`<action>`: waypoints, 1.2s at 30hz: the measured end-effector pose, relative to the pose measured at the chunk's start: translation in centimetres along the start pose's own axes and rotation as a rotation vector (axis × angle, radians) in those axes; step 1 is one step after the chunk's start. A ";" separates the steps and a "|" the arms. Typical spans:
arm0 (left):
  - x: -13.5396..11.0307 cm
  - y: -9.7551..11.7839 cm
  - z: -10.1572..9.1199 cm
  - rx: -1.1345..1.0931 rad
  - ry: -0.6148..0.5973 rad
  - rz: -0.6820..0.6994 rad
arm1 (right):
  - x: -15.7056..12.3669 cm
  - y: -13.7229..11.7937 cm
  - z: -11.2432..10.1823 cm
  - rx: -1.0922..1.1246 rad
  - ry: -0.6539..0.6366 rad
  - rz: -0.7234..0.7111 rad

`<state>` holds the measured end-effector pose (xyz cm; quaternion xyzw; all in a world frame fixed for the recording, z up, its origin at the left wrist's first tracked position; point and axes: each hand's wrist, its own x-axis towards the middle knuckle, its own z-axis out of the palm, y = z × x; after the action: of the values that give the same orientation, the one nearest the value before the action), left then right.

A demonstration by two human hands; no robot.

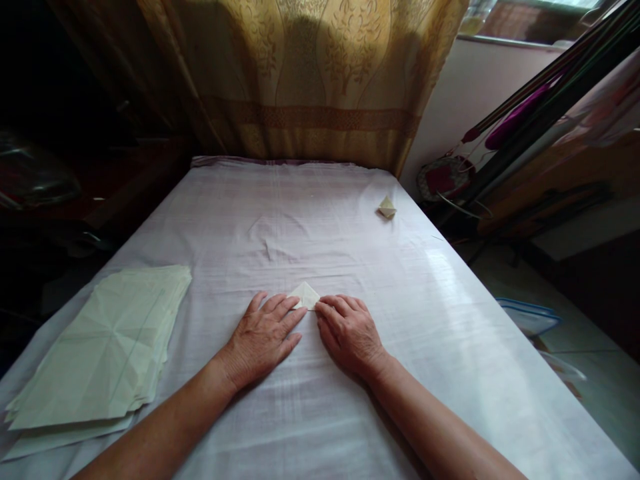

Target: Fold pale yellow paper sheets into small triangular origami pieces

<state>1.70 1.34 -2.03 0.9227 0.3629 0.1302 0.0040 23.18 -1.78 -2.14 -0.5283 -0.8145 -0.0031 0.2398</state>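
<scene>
A small piece of folded paper, pale and shaped like a triangle, lies flat on the cloth-covered table between my hands. My left hand rests palm down with its fingers apart, the fingertips touching the paper's left corner. My right hand is bent, its fingers together and the tips at the right corner of the paper. Part of the lower edge is hidden by the fingers. Farther off to the right sits another folded paper piece, standing up a little from the cloth.
At the left lies a stack of creased paper sheets. A gold patterned curtain hangs behind the far edge. Right of the table are a round bag, dark poles and a blue-rimmed plastic container low by the floor.
</scene>
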 end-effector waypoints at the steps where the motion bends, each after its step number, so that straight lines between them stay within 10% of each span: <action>1: 0.0 0.0 0.1 0.009 0.011 0.001 | 0.0 0.0 0.0 -0.001 0.015 -0.002; 36: -3.4 -4.1 -1.6 0.107 0.027 0.010 | -2.0 2.3 -0.6 -0.102 -0.015 0.001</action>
<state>-3.81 1.88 -1.75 0.9215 0.3648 0.1233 -0.0509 26.09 -2.61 -2.97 -0.5401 -0.8149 -0.0406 0.2063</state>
